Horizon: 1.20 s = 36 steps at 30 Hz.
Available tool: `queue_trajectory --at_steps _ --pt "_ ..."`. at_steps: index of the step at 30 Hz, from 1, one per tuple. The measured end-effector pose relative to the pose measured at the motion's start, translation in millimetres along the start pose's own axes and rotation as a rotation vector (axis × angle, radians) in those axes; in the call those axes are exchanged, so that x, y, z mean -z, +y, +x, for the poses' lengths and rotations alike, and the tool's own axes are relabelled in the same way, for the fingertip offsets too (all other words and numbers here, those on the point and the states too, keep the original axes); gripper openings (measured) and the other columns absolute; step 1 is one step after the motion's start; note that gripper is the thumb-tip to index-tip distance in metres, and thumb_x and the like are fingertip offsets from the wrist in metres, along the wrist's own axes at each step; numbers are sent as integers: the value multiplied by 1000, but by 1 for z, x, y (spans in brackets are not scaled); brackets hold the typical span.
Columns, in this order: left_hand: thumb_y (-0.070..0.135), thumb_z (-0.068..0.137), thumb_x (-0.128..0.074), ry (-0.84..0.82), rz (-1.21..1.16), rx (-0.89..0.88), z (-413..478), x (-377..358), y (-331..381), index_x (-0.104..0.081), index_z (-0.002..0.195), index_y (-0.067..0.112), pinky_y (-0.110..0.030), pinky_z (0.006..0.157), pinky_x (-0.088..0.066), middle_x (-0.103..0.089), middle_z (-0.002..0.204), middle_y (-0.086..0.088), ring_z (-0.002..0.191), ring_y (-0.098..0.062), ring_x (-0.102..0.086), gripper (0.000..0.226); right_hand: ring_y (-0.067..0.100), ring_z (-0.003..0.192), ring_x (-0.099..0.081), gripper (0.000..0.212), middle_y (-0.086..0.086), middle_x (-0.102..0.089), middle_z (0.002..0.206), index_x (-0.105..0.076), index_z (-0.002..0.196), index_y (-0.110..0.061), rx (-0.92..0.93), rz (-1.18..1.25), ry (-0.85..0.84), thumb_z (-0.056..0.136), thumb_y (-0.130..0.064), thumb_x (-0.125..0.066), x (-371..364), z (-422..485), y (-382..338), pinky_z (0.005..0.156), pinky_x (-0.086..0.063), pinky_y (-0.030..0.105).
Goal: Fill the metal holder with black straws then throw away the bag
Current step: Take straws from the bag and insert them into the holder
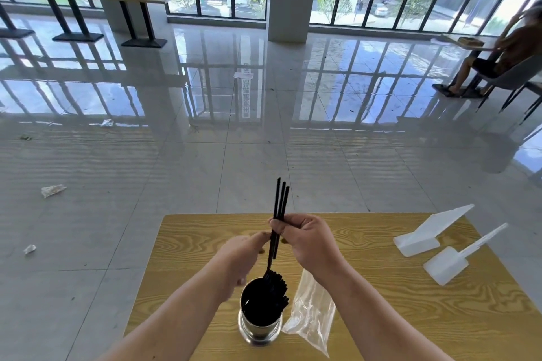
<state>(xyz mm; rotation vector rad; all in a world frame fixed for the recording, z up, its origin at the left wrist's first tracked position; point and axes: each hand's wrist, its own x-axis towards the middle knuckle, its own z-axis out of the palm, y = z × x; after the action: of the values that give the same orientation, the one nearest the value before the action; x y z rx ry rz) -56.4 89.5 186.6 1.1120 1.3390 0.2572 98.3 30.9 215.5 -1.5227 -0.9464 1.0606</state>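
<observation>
Wood-grain table (pixel 190 243), right hand (pixel 311 240) grip clamped on black straws (pixel 280 202) over metal holder (pixel 259 328), left hand (pixel 240 252) pinching them lower.

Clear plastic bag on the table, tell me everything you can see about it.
The clear plastic bag is long, narrow, thin and crinkled, see-through and apparently empty. It lies flat on the yellowish wood-grain table, just right of the shiny metal holder. Its near-left corner is at the holder's base, and whether they touch is unclear. Its far end runs under the right forearm. Nothing grips it.
</observation>
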Motion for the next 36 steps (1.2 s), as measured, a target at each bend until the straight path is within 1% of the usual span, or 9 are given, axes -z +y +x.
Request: queue_trajectory --at_steps 3,5,8,11,14,24,28,32,36 --pt "46 102 -66 113 -102 -297 0 2 5 -75 103 8 -33 67 -47 -64 79 0 70 -17 -56 39 22 82 -77 12 14 -83 95 -85 92 -12 -202 185 -58 96 -19 -77 10 -1 0 68 -62 31" --pt "51 95 -74 0 -183 -405 -8 6 14 -80 107 20 -19 69 -52 -77 84 11 76 -5 -69 34 22 76 -76 12 16 -82 96 -85 93 -11 -276 212 -141 95 -20 -78 14 -4 3 65 -63 30" --pt "38 90 -82 -123 -120 -465 -10 2 19 -83 108 19 -8 65 -51 -84 91 5 78 3 -74 26 21 74 -74 20 16 -80 95 -85 95 -11 -316 227 -256 87 -28 -83 14 -11 8 63 -61 29" --pt "24 92 -84 -54 -103 -458 -9 1 18 -85 92 15 -12 58 -49 -81 77 3 63 0 -68 9 22 77 -75 34 17 -80 96 -84 100 -10 -324 212 -338 77 -35 -88 13 -16 12 65 -61 29" --pt "25 92 -84 -95 -54 -408 -10 3 13 -84 80 13 -18 55 -48 -73 67 1 56 -6 -60 17 21 81 -77 32 13 -81 95 -85 104 -13 -306 142 -409 81 -35 -86 12 -17 17 71 -63 31" --pt "24 92 -84 -79 -43 -438 -7 0 20 -84 79 13 -22 61 -55 -77 70 -1 62 -10 -66 16 22 86 -78 12 12 -81 94 -86 101 -17 -258 111 -368 92 -24 -81 14 -9 20 73 -63 30" --pt "23 90 -85 -3 172 -572 0 8 22 -84 79 34 -23 68 -59 -81 75 8 70 -7 -75 16 16 83 -78 14 6 -82 90 -86 90 -28 -105 -122 -249 98 -24 -75 7 1 25 73 -64 29" --pt "34 85 -88 118 452 -708 9 17 12 -80 73 36 -16 58 -45 -73 69 16 65 -2 -65 15 11 66 -58 15 -4 -66 69 -82 86 -22 -30 -345 -195 93 -32 -74 0 7 41 67 -54 38" --pt "35 84 -88 194 548 -741 13 15 -8 -76 70 33 -17 59 -41 -70 71 17 74 -6 -65 18 3 49 -44 20 -13 -57 56 -78 74 -31 -18 -453 -176 93 -36 -75 -4 5 57 52 -39 23"
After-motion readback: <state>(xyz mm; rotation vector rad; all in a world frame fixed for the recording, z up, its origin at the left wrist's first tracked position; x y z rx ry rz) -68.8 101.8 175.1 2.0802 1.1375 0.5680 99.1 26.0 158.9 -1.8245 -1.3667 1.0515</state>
